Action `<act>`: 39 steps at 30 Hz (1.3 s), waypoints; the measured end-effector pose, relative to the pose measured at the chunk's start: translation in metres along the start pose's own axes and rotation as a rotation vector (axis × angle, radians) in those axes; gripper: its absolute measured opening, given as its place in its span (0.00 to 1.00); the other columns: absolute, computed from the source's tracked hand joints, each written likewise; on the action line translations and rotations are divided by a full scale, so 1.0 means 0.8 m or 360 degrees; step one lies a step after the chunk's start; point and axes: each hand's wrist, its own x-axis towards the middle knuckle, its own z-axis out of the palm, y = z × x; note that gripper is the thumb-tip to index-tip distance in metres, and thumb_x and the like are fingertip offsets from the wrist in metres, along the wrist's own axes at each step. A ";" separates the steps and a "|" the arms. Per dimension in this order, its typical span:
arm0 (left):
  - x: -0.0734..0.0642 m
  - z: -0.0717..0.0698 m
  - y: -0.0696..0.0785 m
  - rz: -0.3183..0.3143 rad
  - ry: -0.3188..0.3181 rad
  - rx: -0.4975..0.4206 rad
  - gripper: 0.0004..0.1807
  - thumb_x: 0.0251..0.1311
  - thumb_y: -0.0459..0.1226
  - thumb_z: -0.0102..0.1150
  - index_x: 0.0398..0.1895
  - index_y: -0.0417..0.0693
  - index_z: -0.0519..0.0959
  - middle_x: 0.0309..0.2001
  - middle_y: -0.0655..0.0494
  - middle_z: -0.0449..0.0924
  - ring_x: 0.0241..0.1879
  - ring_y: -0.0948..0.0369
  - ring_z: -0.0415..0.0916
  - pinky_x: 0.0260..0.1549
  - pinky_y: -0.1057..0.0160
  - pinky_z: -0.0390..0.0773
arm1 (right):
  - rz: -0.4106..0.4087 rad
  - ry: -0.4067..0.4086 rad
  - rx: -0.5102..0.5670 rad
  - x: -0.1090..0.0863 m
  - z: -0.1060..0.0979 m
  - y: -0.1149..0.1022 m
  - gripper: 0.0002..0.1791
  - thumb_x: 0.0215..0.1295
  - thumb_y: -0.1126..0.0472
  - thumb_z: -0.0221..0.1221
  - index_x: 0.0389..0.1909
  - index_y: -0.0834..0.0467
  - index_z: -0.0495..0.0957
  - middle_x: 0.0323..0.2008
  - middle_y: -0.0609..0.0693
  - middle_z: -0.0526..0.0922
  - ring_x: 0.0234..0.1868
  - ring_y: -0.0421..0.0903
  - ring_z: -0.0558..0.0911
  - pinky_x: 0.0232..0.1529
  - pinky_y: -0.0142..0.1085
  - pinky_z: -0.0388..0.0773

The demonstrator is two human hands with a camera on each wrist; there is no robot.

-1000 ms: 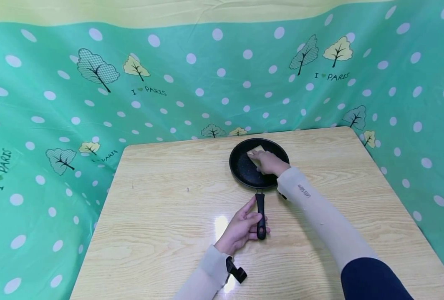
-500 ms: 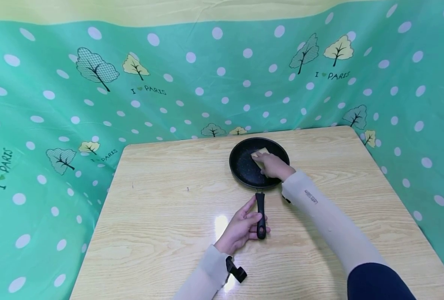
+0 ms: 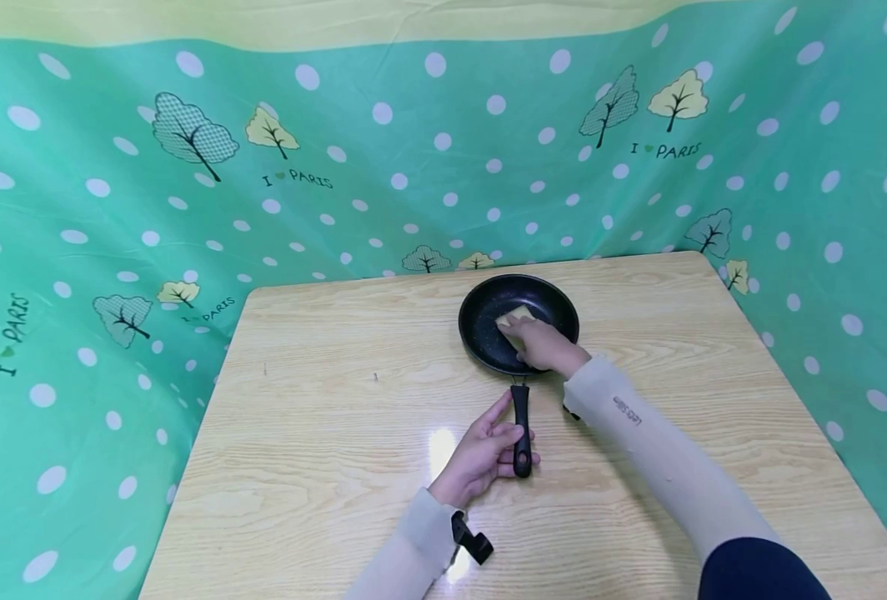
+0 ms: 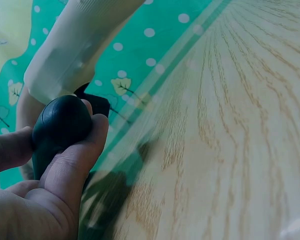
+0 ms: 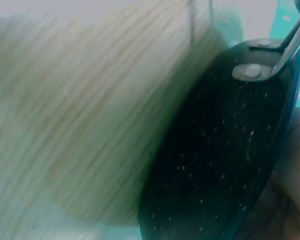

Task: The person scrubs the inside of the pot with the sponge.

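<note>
A black frying pan [image 3: 481, 335] with a speckled inside lies near the table's far edge, its handle [image 3: 520, 404] pointing back at me. My left hand [image 3: 479, 460] holds that handle between thumb and fingers; the left wrist view shows the rounded handle end [image 4: 62, 122] in its grip. Inside the pan, my right hand [image 3: 544, 343] grips a pale yellow sponge [image 3: 520, 312] against the bottom, covering part of it. From the right wrist, the pan's outer side [image 5: 205, 160] and riveted handle bracket [image 5: 252, 71] appear, with part of the right hand beyond the rim; the sponge is hidden there.
A light wood-grain table [image 3: 323, 450] carries the pan. Green dotted curtain cloth [image 3: 383, 183] hangs behind it and along both sides. A black strap piece [image 3: 473, 540] is on the left wrist.
My right hand has shifted the sponge slightly right and then nearer to me within the pan. The left hand keeps its hold on the handle, and the pan stays almost in place.
</note>
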 end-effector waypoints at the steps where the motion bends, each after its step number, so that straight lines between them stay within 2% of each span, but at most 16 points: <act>1: 0.000 0.000 0.000 -0.0001 0.0001 0.0001 0.42 0.78 0.30 0.53 0.87 0.60 0.48 0.47 0.51 0.84 0.36 0.56 0.89 0.34 0.59 0.90 | -0.0007 0.0000 0.0003 -0.001 0.000 -0.001 0.37 0.70 0.73 0.63 0.79 0.59 0.66 0.81 0.63 0.58 0.80 0.66 0.58 0.78 0.60 0.58; 9: -0.001 0.000 0.003 -0.0004 -0.0004 0.0000 0.42 0.78 0.30 0.53 0.87 0.60 0.48 0.48 0.51 0.84 0.36 0.56 0.89 0.33 0.60 0.89 | -0.0059 -0.0011 -0.0006 0.002 0.004 -0.016 0.37 0.71 0.73 0.63 0.79 0.59 0.66 0.80 0.64 0.59 0.79 0.66 0.60 0.77 0.59 0.60; 19: 0.000 0.000 0.001 0.0004 -0.0003 -0.0008 0.42 0.78 0.29 0.53 0.87 0.61 0.48 0.48 0.50 0.83 0.36 0.55 0.89 0.34 0.59 0.90 | -0.0086 -0.0018 -0.0015 0.024 0.017 -0.038 0.35 0.72 0.71 0.63 0.79 0.58 0.66 0.80 0.62 0.59 0.79 0.64 0.60 0.78 0.57 0.61; 23: 0.000 0.000 0.001 0.0014 0.0007 -0.0011 0.42 0.78 0.29 0.53 0.87 0.60 0.48 0.50 0.46 0.83 0.35 0.55 0.89 0.34 0.58 0.90 | -0.0093 -0.0009 -0.0044 0.033 0.017 -0.043 0.36 0.72 0.71 0.63 0.79 0.58 0.66 0.80 0.63 0.59 0.78 0.64 0.62 0.77 0.56 0.63; 26: 0.001 0.001 0.001 0.0023 0.0009 -0.0011 0.42 0.78 0.29 0.53 0.87 0.60 0.49 0.51 0.44 0.84 0.35 0.55 0.89 0.33 0.58 0.90 | -0.0074 -0.0004 -0.0056 0.039 0.015 -0.044 0.37 0.72 0.71 0.63 0.79 0.58 0.65 0.80 0.62 0.59 0.79 0.64 0.61 0.77 0.56 0.63; 31: 0.001 0.000 0.001 0.0022 -0.0009 -0.0001 0.42 0.78 0.30 0.54 0.87 0.60 0.48 0.50 0.46 0.84 0.36 0.55 0.89 0.35 0.58 0.90 | -0.0019 -0.0001 -0.0046 0.049 0.012 -0.039 0.37 0.72 0.70 0.63 0.80 0.57 0.64 0.82 0.60 0.57 0.80 0.63 0.59 0.78 0.55 0.61; 39: 0.001 0.001 -0.001 0.0016 0.0019 0.0014 0.42 0.78 0.30 0.54 0.87 0.60 0.49 0.50 0.48 0.84 0.36 0.55 0.89 0.35 0.58 0.90 | 0.0031 -0.0012 0.0016 0.056 0.001 -0.021 0.37 0.73 0.69 0.63 0.81 0.57 0.63 0.83 0.59 0.55 0.81 0.63 0.55 0.80 0.56 0.56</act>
